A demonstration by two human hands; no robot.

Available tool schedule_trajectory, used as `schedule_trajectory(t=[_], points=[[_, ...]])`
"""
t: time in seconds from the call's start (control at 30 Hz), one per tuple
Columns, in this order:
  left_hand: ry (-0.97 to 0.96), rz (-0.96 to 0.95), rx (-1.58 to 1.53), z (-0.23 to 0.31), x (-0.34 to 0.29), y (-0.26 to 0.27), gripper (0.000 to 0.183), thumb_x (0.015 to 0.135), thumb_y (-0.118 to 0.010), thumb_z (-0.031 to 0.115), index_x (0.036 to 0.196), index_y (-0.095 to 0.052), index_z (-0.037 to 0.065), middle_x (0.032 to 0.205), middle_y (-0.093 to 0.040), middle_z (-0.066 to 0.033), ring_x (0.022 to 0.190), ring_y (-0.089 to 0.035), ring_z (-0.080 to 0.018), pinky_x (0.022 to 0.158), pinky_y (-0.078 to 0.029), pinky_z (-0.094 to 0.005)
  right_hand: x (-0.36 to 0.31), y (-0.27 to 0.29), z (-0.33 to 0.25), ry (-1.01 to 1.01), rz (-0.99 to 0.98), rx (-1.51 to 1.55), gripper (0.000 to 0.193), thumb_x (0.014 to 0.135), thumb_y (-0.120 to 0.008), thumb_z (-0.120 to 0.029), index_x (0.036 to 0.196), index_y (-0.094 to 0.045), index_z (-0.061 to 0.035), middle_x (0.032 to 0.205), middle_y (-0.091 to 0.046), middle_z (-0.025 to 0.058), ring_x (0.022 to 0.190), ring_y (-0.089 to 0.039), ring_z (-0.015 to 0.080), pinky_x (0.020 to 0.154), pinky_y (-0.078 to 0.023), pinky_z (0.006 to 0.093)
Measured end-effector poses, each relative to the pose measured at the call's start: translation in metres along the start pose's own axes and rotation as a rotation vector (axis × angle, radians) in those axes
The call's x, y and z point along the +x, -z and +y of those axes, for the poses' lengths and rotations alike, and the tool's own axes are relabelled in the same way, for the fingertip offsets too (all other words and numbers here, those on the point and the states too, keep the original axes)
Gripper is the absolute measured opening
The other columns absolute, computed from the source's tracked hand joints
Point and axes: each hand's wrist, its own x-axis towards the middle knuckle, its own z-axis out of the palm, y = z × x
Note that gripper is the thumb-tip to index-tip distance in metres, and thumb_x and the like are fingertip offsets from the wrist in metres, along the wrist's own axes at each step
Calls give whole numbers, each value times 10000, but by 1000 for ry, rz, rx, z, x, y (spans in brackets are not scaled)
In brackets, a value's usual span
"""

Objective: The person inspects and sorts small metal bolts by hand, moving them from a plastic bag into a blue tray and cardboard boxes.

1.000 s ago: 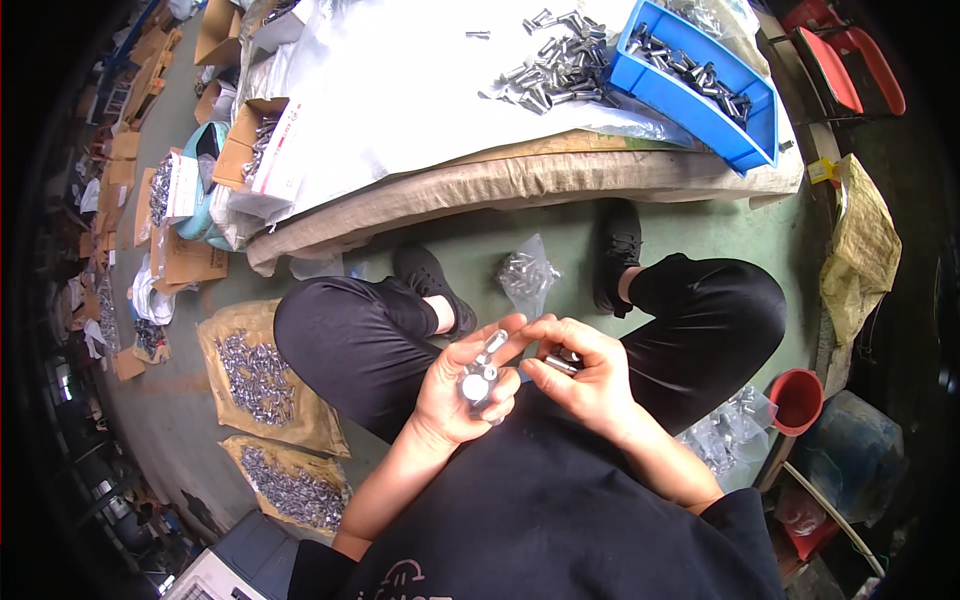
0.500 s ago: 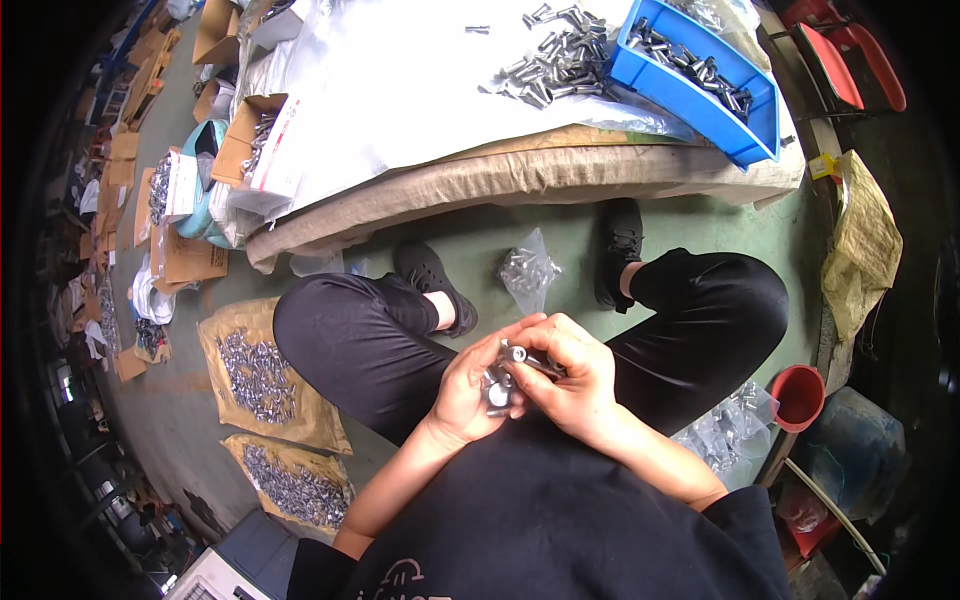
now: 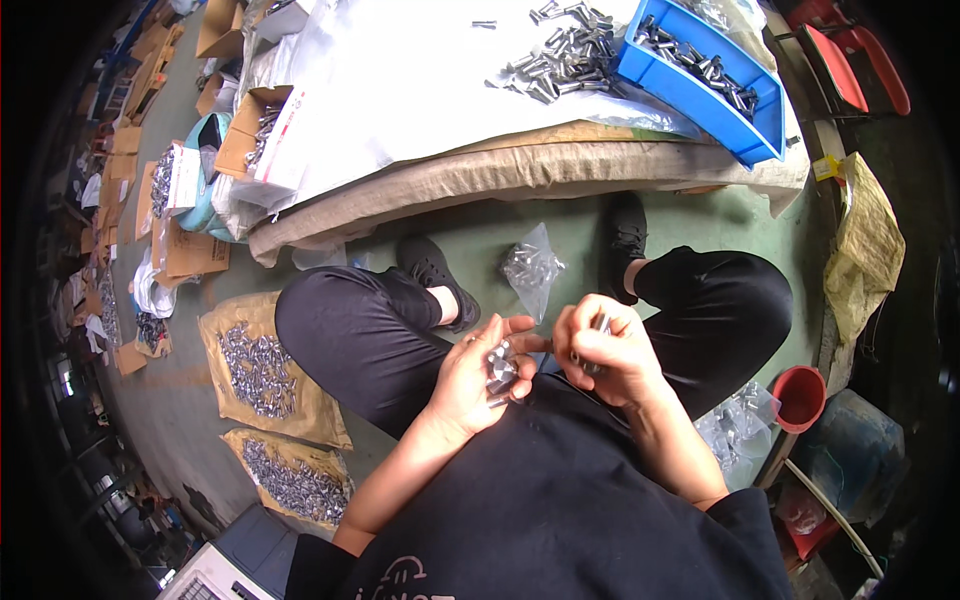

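Over my lap, my left hand (image 3: 462, 385) is cupped, palm up, round several shiny metal bolts (image 3: 503, 374). Its fingers are partly curled and the bolts lie against the palm and fingers. To its right and apart from it, my right hand (image 3: 622, 350) is closed on a metal bolt (image 3: 601, 328), whose end shows between the fingers. Just how many pieces that hand holds is hidden. On the floor beyond my hands, between my shoes, stands a clear plastic bag (image 3: 533, 270) with bolts in it.
Ahead is a low white-covered table (image 3: 400, 90) bearing a bolt pile (image 3: 570, 60) and a blue bin (image 3: 690, 115) of bolts. Bolts lie on yellow sacks (image 3: 325, 425) at left, near cardboard boxes (image 3: 195, 258). A red bucket (image 3: 800, 398) and bagged bolts (image 3: 740, 425) are at right.
My hands have come apart. The right one moved to the right with a bolt, while the left stays in nearly the same place with its bolts.
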Motion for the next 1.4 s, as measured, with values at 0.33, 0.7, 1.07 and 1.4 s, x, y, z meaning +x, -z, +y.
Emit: schedule_trajectory(t=[0.33, 0.7, 1.07, 1.4], points=[[-215, 271, 338, -7, -5, -7, 332, 911, -399, 285, 980, -518, -17, 760, -607, -92, 550, -573, -118, 436, -455, -222, 0, -19, 19, 351, -29, -1180, 292, 652, -670, -15, 935, -635, -77, 683, -552, 36, 569, -516, 122, 514, -424, 250], [-171, 238, 502, -9, -4, -4, 403, 898, -405, 354, 941, -532, -26, 675, -575, -59, 479, -543, -105, 405, -434, -209, 4, -12, 20, 451, -169, -1246, 251, 696, -636, 3, 942, -621, -48, 709, -548, 66, 558, -558, 149, 510, -445, 231], [116, 71, 41, 4, -4, 8, 421, 899, -394, 364, 1000, -484, -34, 754, -552, -120, 521, -508, -144, 458, -410, -263, 8, 4, 8, 44, -113, 238, 234, 724, -600, -138, 869, -497, 15, 792, -486, 169, 513, -484, 204, 365, -381, 216], [96, 100, 77, 7, -5, 2, 441, 890, -385, 406, 1047, -494, 9, 879, -559, -83, 794, -529, -163, 624, -456, -300, 2, 3, 9, -146, 37, -359, 95, 725, -627, -15, 786, -553, -16, 627, -534, 40, 470, -482, 82, 409, -342, 179]])
